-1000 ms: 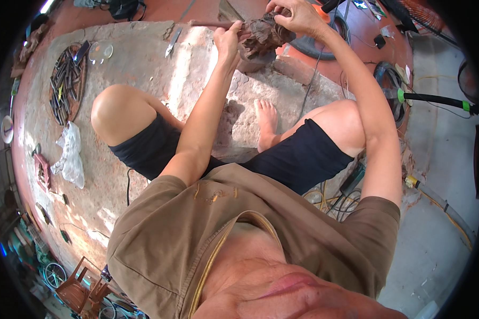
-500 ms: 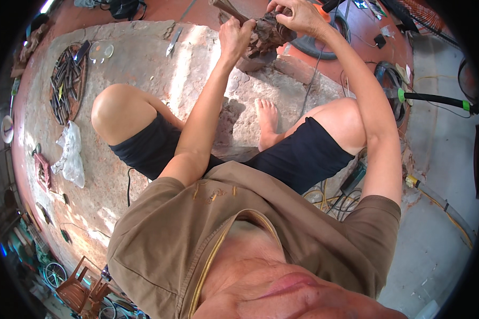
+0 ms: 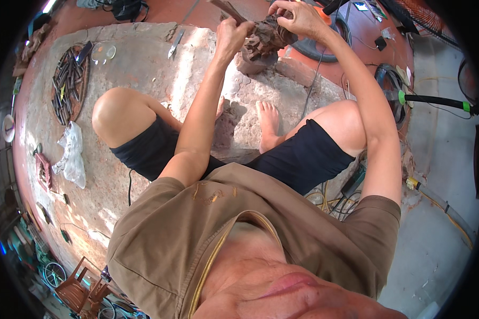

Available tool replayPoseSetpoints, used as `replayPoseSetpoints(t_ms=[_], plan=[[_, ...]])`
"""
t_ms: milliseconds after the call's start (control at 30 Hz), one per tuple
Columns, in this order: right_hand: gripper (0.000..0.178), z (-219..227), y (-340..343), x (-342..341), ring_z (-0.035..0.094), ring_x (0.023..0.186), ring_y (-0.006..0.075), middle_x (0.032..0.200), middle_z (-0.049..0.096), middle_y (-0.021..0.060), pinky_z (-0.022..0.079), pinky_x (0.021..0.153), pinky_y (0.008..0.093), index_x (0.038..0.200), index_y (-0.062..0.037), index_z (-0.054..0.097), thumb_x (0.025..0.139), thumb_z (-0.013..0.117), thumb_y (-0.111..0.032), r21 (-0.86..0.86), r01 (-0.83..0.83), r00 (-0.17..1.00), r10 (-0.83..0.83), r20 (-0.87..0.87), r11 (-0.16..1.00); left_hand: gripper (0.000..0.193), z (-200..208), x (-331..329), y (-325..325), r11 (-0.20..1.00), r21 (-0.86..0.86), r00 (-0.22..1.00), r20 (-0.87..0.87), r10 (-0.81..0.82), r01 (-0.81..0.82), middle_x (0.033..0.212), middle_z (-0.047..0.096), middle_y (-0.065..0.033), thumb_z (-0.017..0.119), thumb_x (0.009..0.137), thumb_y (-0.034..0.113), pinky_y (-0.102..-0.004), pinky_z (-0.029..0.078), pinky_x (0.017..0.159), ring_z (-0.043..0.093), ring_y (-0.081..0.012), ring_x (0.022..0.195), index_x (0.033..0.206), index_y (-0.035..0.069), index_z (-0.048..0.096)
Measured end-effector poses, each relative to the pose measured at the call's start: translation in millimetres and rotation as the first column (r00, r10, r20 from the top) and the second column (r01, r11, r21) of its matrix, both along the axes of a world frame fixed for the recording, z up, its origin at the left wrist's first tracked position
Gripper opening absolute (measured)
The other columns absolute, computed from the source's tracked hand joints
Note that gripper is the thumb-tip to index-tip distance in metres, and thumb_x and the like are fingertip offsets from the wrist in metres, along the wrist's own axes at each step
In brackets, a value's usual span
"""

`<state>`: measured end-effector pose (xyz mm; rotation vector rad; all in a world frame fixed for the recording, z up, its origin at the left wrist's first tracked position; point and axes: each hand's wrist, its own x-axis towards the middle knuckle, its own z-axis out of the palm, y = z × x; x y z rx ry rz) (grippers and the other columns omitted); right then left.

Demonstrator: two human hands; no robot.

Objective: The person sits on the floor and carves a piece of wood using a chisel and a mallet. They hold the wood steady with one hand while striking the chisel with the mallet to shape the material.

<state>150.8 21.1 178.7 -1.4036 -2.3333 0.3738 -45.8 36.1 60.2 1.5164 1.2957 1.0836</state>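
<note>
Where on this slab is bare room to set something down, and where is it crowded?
Bare slab lies between the clear round pieces and the slim grey tool. Crowded: the tray of dark rods, and around the rough brown piece between left hand and right hand.

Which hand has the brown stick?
The left hand: its fist closes round the stick; the right hand has its fingers on the rough brown piece.
</note>
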Motion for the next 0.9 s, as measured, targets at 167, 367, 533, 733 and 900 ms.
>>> replayPoseSetpoints(t_ms=[167, 367, 533, 733, 900], plan=[[0.028, -6.6, 3.9, 0.8, 0.069, 0.071, 0.0287, 0.079, 0.071, 0.0154, 0.055, 0.066, 0.0380, 0.096, -0.0056, 0.069, 0.072, 0.058, -0.015, -0.005, -0.017, 0.998, 0.016, -0.068, 1.000, 0.038, 0.6, 13.0, -6.8, 0.971, 0.224, 0.968, -0.208, 0.137, -0.089, 0.080, 0.072, -0.0203, 0.068, 0.083, 0.031, -0.0409, 0.052, 0.067, 0.070, -0.0299, 0.076, 0.088, -0.006, 0.072], [0.027, 1.4, 1.4, 0.5, 0.070, 0.072, 0.0283, 0.080, 0.071, 0.0149, 0.055, 0.067, 0.0378, 0.095, -0.0058, 0.069, 0.072, 0.059, -0.016, 0.014, -0.012, 1.000, 0.011, 0.029, 1.000, 0.038, 11.3, 3.8, 1.9, 0.979, 0.201, 0.974, -0.226, 0.025, 0.021, 0.081, 0.071, -0.0221, 0.067, 0.084, 0.032, -0.0439, 0.051, 0.071, 0.069, -0.0344, 0.078, 0.091, -0.005, 0.071], [0.027, -4.4, 1.1, 2.1, 0.070, 0.075, 0.0291, 0.083, 0.072, 0.0151, 0.055, 0.068, 0.0386, 0.095, -0.0073, 0.070, 0.073, 0.058, -0.016, 0.038, -0.024, 0.999, 0.024, -0.020, 0.999, 0.040, 26.3, 7.3, -7.2, 0.969, 0.229, 0.898, -0.439, 0.014, 0.097, 0.077, 0.069, -0.0228, 0.068, 0.082, 0.034, -0.0450, 0.050, 0.071, 0.068, -0.0370, 0.076, 0.092, -0.004, 0.070], [0.026, -4.9, 4.3, 1.5, 0.070, 0.074, 0.0299, 0.082, 0.072, 0.0145, 0.055, 0.068, 0.0394, 0.094, -0.0087, 0.070, 0.073, 0.059, -0.017, 0.074, -0.055, 0.998, 0.053, 0.033, 0.996, 0.037, 0.1, 5.8, -2.6, 0.974, 0.223, 0.983, -0.170, 0.073, -0.033, 0.079, 0.071, -0.0199, 0.067, 0.083, 0.034, -0.0413, 0.051, 0.071, 0.069, -0.0330, 0.074, 0.091, -0.002, 0.072], [0.024, -2.4, -0.3, 2.8, 0.070, 0.071, 0.0284, 0.078, 0.072, 0.0124, 0.055, 0.065, 0.0389, 0.093, -0.0095, 0.070, 0.073, 0.060, -0.017, 0.066, 0.001, 0.998, -0.005, 0.063, 0.998, 0.039, 8.4, 0.9, -3.8, 0.992, 0.092, 0.955, -0.289, -0.058, 0.088, 0.074, 0.069, -0.0200, 0.072, 0.079, 0.034, -0.0432, 0.052, 0.070, 0.068, -0.0335, 0.071, 0.086, -0.005, 0.071]])
